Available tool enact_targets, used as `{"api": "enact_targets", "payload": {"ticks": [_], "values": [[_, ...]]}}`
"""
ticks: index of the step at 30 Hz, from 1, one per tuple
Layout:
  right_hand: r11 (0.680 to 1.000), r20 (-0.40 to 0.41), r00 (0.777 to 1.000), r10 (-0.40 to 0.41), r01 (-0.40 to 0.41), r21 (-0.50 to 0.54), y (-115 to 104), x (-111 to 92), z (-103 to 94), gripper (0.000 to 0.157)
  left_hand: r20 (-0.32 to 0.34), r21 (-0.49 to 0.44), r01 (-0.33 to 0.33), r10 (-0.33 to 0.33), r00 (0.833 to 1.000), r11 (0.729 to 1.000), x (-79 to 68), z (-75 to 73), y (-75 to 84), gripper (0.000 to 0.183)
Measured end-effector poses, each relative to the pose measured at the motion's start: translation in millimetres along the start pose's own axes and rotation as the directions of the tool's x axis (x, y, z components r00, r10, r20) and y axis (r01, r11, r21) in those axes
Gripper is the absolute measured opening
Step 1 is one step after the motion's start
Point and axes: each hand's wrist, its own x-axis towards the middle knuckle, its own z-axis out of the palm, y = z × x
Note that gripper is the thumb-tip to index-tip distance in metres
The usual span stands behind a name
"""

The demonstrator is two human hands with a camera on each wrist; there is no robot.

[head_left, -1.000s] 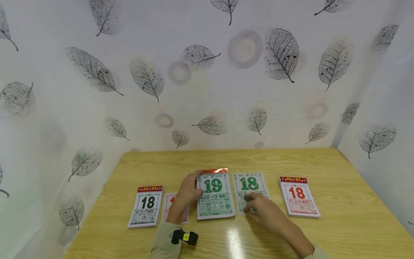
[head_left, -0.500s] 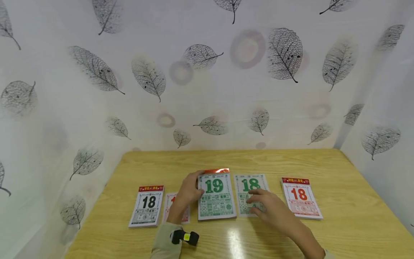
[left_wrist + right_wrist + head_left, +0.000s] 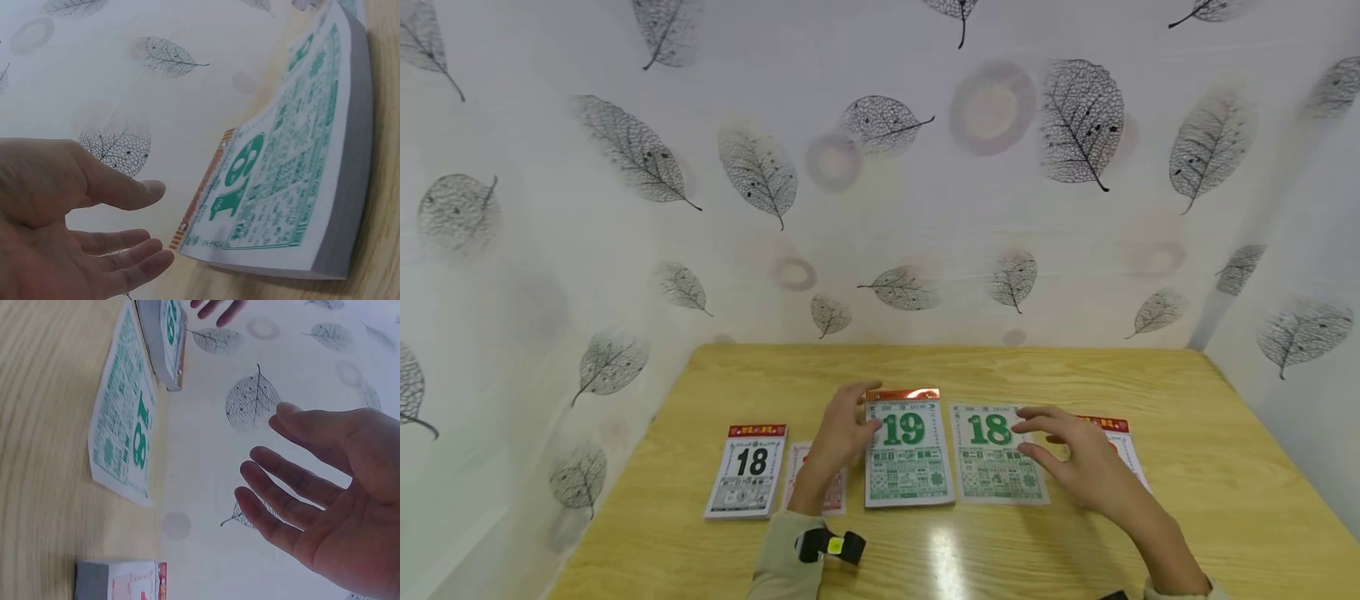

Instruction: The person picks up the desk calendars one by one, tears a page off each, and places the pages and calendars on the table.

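Note:
A thick tear-off calendar (image 3: 910, 471) with a green 19 and a shiny red-orange top strip lies mid-table. Beside its left edge is my left hand (image 3: 841, 429); in the left wrist view the thumb and fingers (image 3: 128, 269) are spread apart and grip nothing. A loose calendar sheet (image 3: 1000, 483) with a green 18 lies flat just right of the pad. My right hand (image 3: 1086, 462) hovers over that sheet's right side, its fingers parted and holding nothing. From the right wrist view, the sheet (image 3: 122, 425) lies on the wood away from the fingers.
At the left stands a smaller calendar (image 3: 747, 475) with a black 18. A loose red-printed sheet (image 3: 835, 497) is partly hidden behind my left forearm. A red-topped calendar (image 3: 1116, 426) at right is mostly covered by my right hand. A leaf-patterned curtain (image 3: 880, 208) borders the table.
My right hand has lifted from the loose green 18 sheet and moved right, its fingers opening. The left hand has loosened from the green 19 calendar's edge. The view has shifted slightly.

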Motion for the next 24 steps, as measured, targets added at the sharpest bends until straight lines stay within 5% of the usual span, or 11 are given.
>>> {"api": "enact_targets", "payload": {"ticks": [9, 24], "values": [[1.0, -0.083, 0.996, 0.017, -0.016, 0.006, 19, -4, -6.2, 0.033, -0.028, -0.131, -0.09, 0.088, 0.996, 0.987, -2.0, -2.0, 5.3, 0.047], [0.992, -0.202, 0.971, 0.126, -0.123, 0.028, 42, -10, -15.2, 0.039, -0.048, -0.284, -0.17, 0.163, 0.985, 0.944, -0.8, 32.7, 26.2, 0.047]]}}
